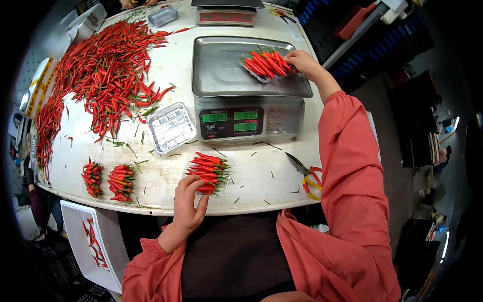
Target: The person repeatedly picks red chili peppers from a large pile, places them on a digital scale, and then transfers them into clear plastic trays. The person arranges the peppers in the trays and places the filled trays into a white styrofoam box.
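Observation:
My right hand [303, 64] grips the right edge of a clear plastic tray of red chillies [266, 64] on the metal pan [222, 81] of a digital scale [249, 120]. My left hand [188, 202], its fingers apart, lies at the lower left edge of another clear tray of red chillies [207, 170] on the white table [241, 181]; whether it grips the tray is not plain. An empty clear plastic tray [171, 128] stands left of the scale. Two more small trays of chillies, one left [92, 178] and one right [121, 182], lie near the table's front edge.
A large heap of loose red chillies [105, 68] covers the table's left part. Scissors with red and yellow handles [307, 175] lie at the right. Cut green stems are scattered about. A second scale [226, 17] stands behind. A white foam box [90, 245] holds several chillies below the table.

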Tool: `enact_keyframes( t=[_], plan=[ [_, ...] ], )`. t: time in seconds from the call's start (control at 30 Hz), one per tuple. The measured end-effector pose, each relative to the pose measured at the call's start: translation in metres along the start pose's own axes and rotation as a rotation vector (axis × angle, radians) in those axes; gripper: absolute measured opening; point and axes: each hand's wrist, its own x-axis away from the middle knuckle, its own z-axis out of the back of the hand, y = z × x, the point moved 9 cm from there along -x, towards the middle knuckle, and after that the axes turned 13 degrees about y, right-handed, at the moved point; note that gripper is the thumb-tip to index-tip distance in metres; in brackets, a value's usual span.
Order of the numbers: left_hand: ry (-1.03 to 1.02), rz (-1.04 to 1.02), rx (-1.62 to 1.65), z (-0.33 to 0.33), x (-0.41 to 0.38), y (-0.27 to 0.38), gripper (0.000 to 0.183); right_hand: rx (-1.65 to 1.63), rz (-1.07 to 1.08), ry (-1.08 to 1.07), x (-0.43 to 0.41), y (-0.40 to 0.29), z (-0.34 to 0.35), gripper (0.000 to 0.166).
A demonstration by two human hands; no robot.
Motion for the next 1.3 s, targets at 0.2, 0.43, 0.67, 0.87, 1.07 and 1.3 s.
enact_keyframes(
  t=[0.2,0.43,0.67,0.87,1.07,1.3],
  plan=[
    [-0.028,-0.061,-0.001,-0.007,0.002,0.017,0.041,-0.227,-0.102,0.158,0.03,0.023,0.019,0.016],
    [-0.087,-0.138,0.072,-0.031,0.007,0.041,0.038,-0.419,-0.058,0.446,0.096,0.035,0.072,0.02],
    [-0.247,-0.227,0.064,-0.072,0.019,0.06,0.04,-0.577,-0.231,0.707,0.215,0.128,0.143,0.021],
    [-0.354,-0.294,0.068,-0.104,0.032,0.073,0.039,-0.508,-0.332,0.98,0.344,0.27,0.207,0.023],
    [-0.401,-0.296,0.067,-0.119,0.038,0.077,0.038,-0.313,-0.549,1.277,0.488,0.419,0.246,0.02],
    [-0.436,-0.26,0.056,-0.125,0.04,0.076,0.033,-0.155,-0.879,1.48,0.588,0.533,0.239,0.022]
  ],
)
